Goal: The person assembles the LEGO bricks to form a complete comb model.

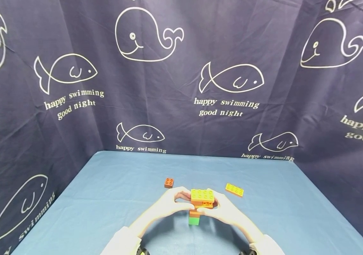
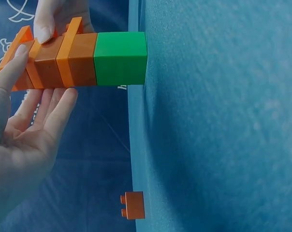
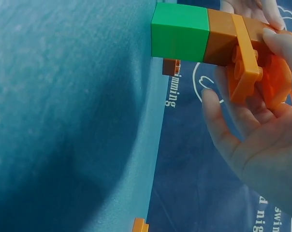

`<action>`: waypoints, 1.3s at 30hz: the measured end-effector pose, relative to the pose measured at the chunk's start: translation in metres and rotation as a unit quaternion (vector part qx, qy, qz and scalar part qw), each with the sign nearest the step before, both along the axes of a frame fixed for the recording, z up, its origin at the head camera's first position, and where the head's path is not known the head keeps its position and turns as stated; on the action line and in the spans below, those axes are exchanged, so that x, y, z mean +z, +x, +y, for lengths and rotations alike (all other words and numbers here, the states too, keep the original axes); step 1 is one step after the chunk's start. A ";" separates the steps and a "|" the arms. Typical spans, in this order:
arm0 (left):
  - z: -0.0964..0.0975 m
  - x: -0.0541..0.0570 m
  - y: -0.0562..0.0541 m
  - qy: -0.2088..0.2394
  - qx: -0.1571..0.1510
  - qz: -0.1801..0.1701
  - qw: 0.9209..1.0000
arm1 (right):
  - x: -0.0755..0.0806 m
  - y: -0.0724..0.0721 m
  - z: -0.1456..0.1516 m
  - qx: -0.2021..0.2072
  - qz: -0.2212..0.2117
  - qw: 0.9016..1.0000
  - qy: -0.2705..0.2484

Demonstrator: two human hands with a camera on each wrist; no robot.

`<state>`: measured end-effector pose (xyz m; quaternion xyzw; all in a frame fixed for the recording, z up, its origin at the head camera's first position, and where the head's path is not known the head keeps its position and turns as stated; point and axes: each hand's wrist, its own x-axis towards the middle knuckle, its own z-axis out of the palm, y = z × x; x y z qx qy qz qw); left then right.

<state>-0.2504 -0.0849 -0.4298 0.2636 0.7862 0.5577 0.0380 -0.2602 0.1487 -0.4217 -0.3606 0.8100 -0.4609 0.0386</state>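
A tower of toy building bricks stands upright between both hands, with a green brick [image 2: 121, 59] at its foot. Above that, brown bricks [image 3: 222, 37] alternate with thinner orange plates [image 3: 247, 46] that jut out to one side. The topmost piece [image 1: 202, 194] looks yellow, studs upward, in the head view. My left hand [image 1: 173, 204] grips the upper tower from the left, thumb on the near side and fingers beyond. From the right, my right hand [image 1: 222, 209] holds the same upper part, its thumb pressing a brown brick and its other fingers behind the jutting plates.
On the blue tabletop [image 1: 111, 198], a loose reddish-brown brick [image 1: 169, 183] lies behind and left of the tower. A yellow-orange studded plate [image 1: 234, 190] lies behind and right. Dark printed cloth [image 1: 181, 88] hangs around the back and sides.
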 end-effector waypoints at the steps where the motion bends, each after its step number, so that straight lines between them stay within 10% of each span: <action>1: 0.000 0.000 0.000 -0.001 0.002 0.001 1.000 | 0.000 0.000 0.000 -0.001 0.001 1.000 0.000; 10: -0.007 0.002 -0.005 0.015 -0.002 -0.005 1.000 | 0.000 0.000 0.000 -0.004 -0.008 1.000 0.002; 31: -0.040 0.013 -0.028 0.025 0.097 0.061 0.993 | -0.001 -0.001 0.000 -0.011 -0.014 1.000 0.012; 39: -0.049 0.010 -0.039 0.048 0.126 0.032 0.990 | 0.000 0.001 0.000 -0.018 -0.022 0.999 0.025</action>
